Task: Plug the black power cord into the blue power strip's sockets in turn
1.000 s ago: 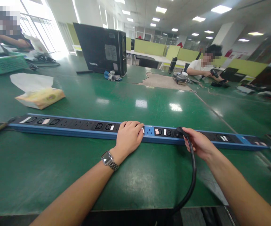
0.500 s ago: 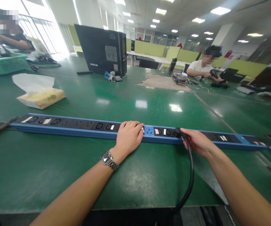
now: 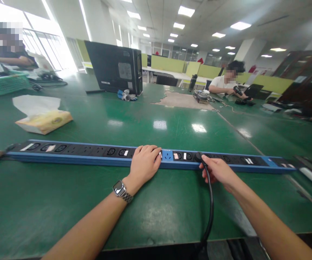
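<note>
At the left, a tissue pack (image 3: 49, 122) is sitting on the green desk (image 3: 85, 206), behind the blue-and-black power strip (image 3: 170, 165). The strip is lying lengthwise from left to right, sockets facing up, its right end sitting slightly lower in view. White and pinkish stickers (image 3: 50, 148) are marking its face, their print being too small to read. The left hand (image 3: 146, 162) is resting palm down across the middle, covering some sockets; whether it is gripping or only pressing, I cannot tell. Well apart from it, beyond a blue socket panel (image 3: 167, 155), the right hand (image 3: 217, 171) is pinching a black plug (image 3: 198, 156) at the strip; its seating is hiding from view. A black cable (image 3: 211, 202) is hanging from the plug, disappearing into darkness below the desk's near edge.
</note>
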Action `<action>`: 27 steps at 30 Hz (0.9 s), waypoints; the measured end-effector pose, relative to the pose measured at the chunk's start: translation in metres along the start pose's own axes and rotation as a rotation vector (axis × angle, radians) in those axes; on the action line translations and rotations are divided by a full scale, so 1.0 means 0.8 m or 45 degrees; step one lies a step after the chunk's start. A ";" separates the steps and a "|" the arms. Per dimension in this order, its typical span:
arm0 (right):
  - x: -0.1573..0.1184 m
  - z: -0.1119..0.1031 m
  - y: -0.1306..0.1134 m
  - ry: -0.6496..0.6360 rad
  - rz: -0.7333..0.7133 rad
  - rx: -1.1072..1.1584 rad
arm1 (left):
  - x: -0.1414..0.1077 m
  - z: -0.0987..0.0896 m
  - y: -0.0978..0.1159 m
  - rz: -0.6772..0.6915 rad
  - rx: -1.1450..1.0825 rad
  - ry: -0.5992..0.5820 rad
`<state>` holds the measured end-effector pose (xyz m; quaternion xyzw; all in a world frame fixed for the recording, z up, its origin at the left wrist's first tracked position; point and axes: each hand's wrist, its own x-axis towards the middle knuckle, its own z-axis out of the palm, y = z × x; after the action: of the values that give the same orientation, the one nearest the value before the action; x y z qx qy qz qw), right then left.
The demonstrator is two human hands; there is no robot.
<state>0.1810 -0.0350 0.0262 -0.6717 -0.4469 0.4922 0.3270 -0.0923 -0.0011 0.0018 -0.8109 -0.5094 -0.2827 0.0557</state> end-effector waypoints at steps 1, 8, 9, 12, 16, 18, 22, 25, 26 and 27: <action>0.001 0.001 0.002 -0.008 -0.001 0.013 | 0.000 0.000 0.000 0.002 0.001 0.000; 0.005 0.006 0.011 0.085 -0.173 0.028 | -0.001 0.000 0.000 -0.002 0.013 0.007; 0.005 0.007 0.012 0.056 -0.141 0.060 | -0.001 0.000 0.000 0.001 0.014 0.007; 0.003 0.011 0.012 -0.041 -0.006 0.252 | -0.001 0.000 0.000 0.000 0.017 0.010; -0.012 0.005 -0.016 -0.054 -0.110 0.561 | -0.001 0.000 0.000 -0.003 0.007 0.020; -0.027 -0.011 -0.045 -0.039 -0.279 0.695 | -0.001 0.000 0.000 -0.001 0.001 0.019; -0.050 -0.070 -0.091 -0.026 -0.373 0.763 | 0.000 0.000 -0.001 -0.001 -0.002 0.016; -0.041 -0.121 -0.080 0.005 -0.223 0.668 | -0.001 0.000 -0.002 0.004 -0.003 0.011; -0.034 -0.137 -0.067 0.029 -0.134 0.608 | -0.001 0.000 -0.002 0.009 -0.003 0.011; -0.026 -0.150 -0.051 0.095 -0.032 0.546 | -0.001 0.000 -0.002 0.013 -0.003 0.011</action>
<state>0.2817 -0.0379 0.1062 -0.5989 -0.3280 0.5467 0.4847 -0.0935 -0.0007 0.0011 -0.8124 -0.5046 -0.2864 0.0582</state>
